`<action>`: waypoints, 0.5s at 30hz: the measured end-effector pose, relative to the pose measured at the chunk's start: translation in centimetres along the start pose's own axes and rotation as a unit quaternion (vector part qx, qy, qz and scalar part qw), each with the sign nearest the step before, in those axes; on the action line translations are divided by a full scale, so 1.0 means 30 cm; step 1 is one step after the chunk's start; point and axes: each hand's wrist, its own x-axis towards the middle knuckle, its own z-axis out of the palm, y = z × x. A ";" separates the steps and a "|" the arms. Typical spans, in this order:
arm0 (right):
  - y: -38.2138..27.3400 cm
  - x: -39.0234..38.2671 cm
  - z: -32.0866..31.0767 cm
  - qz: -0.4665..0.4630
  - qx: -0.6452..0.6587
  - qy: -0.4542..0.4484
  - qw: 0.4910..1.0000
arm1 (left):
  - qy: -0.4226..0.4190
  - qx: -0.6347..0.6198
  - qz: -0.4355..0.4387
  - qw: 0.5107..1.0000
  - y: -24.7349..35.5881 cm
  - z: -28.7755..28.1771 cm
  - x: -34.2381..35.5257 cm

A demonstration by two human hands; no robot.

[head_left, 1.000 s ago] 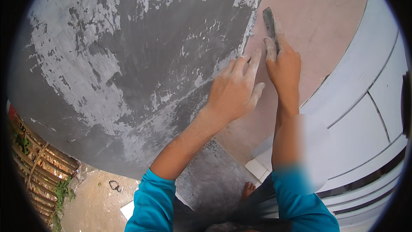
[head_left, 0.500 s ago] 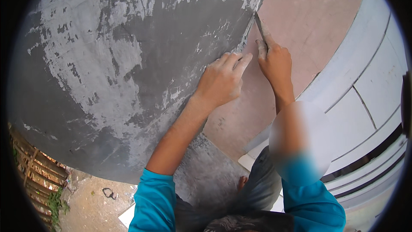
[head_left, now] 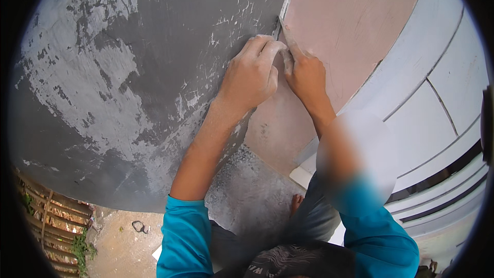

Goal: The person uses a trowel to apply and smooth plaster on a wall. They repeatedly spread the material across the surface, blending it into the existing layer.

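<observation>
Left hand flat, fingers curled, right hand beside it, pinching grip, both forearms raised

right forearm: blurred patch btw wrist and teal sleeve, no detail.
scraper tool: only thin tip shows above right hand; handle hidden in the fist, kind of tool can't tell.
right hand fingers: partly covered by left hand, grip mostly hidden.
left hand fingertips: pressed at grey wall edge; whether they touch the tool, can't tell.
grey wall: cut off by pic rim above and left of left hand.
pink wall: top cut off.
foot: well below hands, mostly hidden by trouser leg.
small object on ground: far below left hand, too small to tell.
head/hair: cut by lower edge.
</observation>
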 end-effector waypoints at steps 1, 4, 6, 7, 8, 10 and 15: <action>-0.004 -0.074 0.058 0.003 -0.003 -0.015 1.000 | 0.001 0.001 -0.005 1.000 0.000 -0.002 0.005; -0.018 -0.391 0.263 0.011 0.009 -0.079 0.997 | 0.016 0.006 0.006 1.000 0.002 -0.011 0.013; -0.039 -0.612 0.362 0.075 -0.014 -0.329 0.941 | 0.017 0.008 0.011 1.000 0.004 -0.016 0.018; -0.046 -0.683 0.387 0.089 -0.029 -0.464 0.881 | 0.017 0.010 0.012 1.000 0.006 -0.020 0.020; -0.057 -0.732 0.390 0.096 0.023 -0.401 0.911 | 0.008 0.010 0.010 1.000 0.008 -0.024 0.022; -0.081 -0.743 0.357 0.150 0.059 -0.348 0.924 | 0.003 0.014 0.006 1.000 0.010 -0.030 0.025; -0.136 -0.496 0.242 0.240 0.261 -0.061 0.933 | 0.007 0.027 0.013 1.000 0.010 -0.031 0.023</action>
